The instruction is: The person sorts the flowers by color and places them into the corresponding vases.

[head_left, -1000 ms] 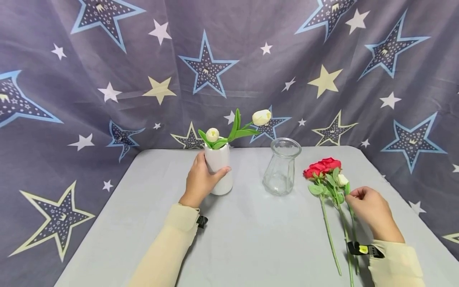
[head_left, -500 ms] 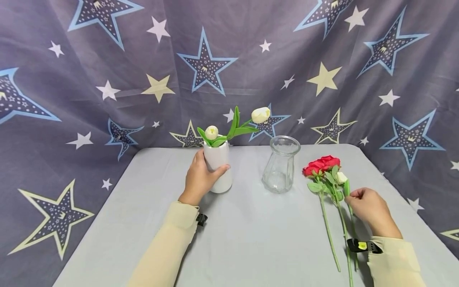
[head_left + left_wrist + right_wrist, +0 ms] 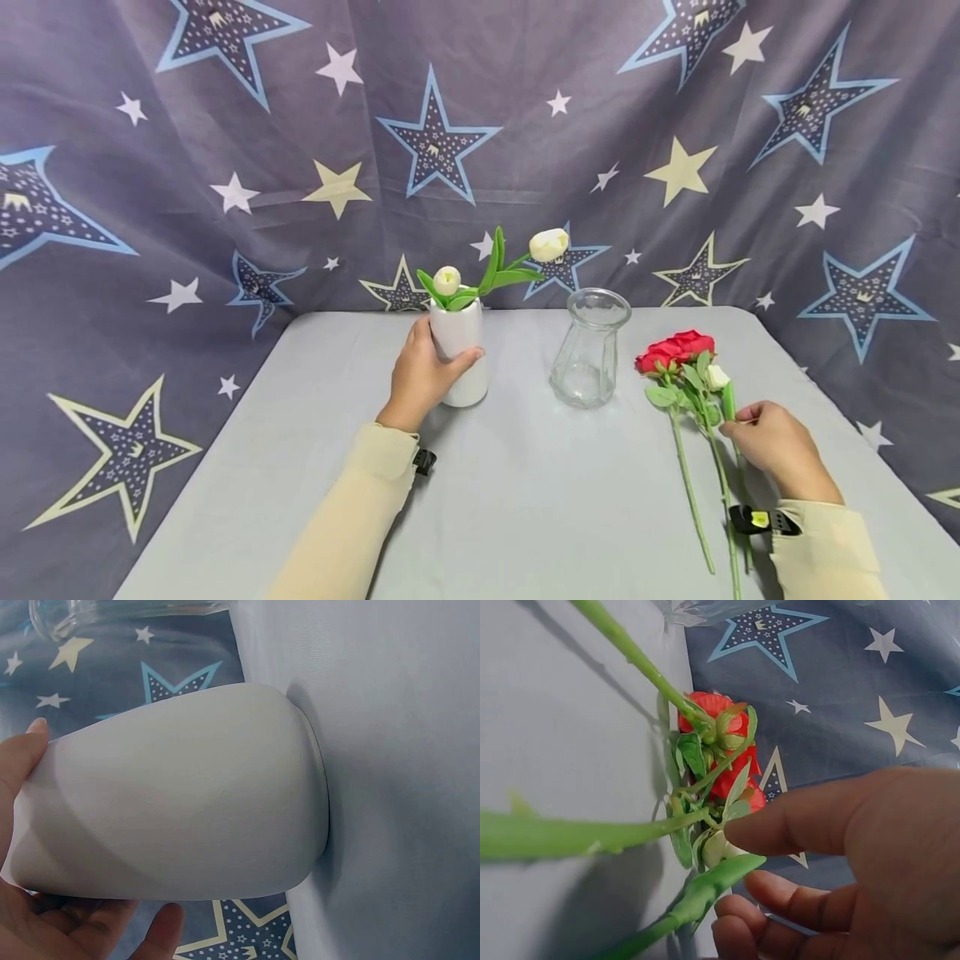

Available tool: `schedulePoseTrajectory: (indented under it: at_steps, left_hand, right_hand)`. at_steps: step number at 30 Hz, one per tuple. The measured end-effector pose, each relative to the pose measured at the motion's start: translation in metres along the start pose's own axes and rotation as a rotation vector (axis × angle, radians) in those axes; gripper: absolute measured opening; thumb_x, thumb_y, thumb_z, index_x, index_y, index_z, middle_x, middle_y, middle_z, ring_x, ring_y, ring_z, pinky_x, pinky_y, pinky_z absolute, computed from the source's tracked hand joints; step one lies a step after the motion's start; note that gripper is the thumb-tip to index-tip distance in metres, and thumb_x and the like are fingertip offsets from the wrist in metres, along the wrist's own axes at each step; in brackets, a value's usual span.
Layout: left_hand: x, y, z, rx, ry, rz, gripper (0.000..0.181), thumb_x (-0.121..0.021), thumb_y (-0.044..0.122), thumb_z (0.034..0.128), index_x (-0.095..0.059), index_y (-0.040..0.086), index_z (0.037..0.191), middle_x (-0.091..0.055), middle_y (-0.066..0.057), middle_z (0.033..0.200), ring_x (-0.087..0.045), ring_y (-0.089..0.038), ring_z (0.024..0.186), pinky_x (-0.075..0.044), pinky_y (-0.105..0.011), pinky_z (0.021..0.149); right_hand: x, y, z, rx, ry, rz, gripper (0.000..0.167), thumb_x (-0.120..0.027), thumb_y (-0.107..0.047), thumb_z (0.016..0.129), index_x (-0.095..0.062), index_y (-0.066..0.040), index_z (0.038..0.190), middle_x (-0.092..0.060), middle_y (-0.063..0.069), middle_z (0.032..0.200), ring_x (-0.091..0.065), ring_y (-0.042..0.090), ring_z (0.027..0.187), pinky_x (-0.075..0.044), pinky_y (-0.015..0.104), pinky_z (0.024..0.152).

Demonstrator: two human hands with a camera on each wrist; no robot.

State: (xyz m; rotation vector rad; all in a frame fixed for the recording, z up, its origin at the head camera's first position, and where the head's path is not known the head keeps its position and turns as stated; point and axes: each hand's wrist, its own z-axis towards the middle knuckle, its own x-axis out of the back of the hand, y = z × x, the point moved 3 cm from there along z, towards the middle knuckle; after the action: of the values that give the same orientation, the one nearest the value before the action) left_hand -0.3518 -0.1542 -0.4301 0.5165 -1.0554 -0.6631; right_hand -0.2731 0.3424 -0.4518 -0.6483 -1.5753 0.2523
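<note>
My left hand (image 3: 420, 375) grips the white vase (image 3: 459, 358), thumb on its near side and fingers behind. The vase stands upright, its lower body large in the left wrist view (image 3: 172, 795). Two white tulips (image 3: 548, 245) with green leaves lean out of its mouth. My right hand (image 3: 776, 442) is low at a lying white tulip (image 3: 717, 377) on the right. In the right wrist view, a green leaf (image 3: 724, 879) of that tulip lies between my thumb and fingers, with gaps showing. Red roses (image 3: 675, 352) on long green stems lie just left of this tulip.
A clear glass vase (image 3: 587, 354) stands upright between the white vase and the roses. Grey cloth covers the table (image 3: 525, 500). Behind the table hangs a dark curtain (image 3: 510, 167) printed with stars.
My right thumb and fingers have parted slightly around the tulip's leaf, which shows more fully beside the fingertips. The left hand keeps its hold, and the vases and flowers stay in place.
</note>
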Motion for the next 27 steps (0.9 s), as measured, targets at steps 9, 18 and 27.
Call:
schedulePoseTrajectory:
  at_steps: [9, 18, 27]
  left_hand:
    - [0.001, -0.0001, 0.001, -0.019, 0.026, -0.004, 0.097, -0.083, 0.06, 0.0811, -0.04, 0.007, 0.15, -0.058, -0.013, 0.132, -0.065, -0.036, 0.114, -0.054, -0.056, 0.093]
    - [-0.0023, -0.0008, -0.0009, -0.019, 0.025, 0.015, 0.097, -0.083, 0.062, 0.0805, -0.041, 0.007, 0.148, -0.058, -0.013, 0.13, -0.066, -0.036, 0.112, -0.055, -0.056, 0.09]
    - [0.0014, 0.0026, -0.0009, -0.01, 0.018, 0.011, 0.099, -0.083, 0.062, 0.0805, -0.04, 0.006, 0.15, -0.057, -0.013, 0.132, -0.066, -0.036, 0.114, -0.055, -0.056, 0.092]
  right_hand:
    - [0.0014, 0.0005, 0.003, 0.01, -0.024, -0.029, 0.043, -0.07, -0.034, 0.092, -0.062, 0.004, 0.109, -0.065, 0.025, 0.108, -0.062, 0.035, 0.092, -0.048, 0.041, 0.069]
    - [-0.0021, 0.0063, -0.0008, -0.026, -0.019, -0.044, 0.041, -0.072, -0.031, 0.089, -0.061, 0.005, 0.105, -0.065, 0.023, 0.099, -0.061, 0.033, 0.087, -0.047, 0.041, 0.067]
    - [-0.0015, 0.0061, -0.0024, -0.042, -0.024, -0.02, 0.029, -0.068, -0.028, 0.089, -0.066, 0.002, 0.093, -0.064, 0.01, 0.076, -0.06, 0.024, 0.07, -0.044, 0.035, 0.059]
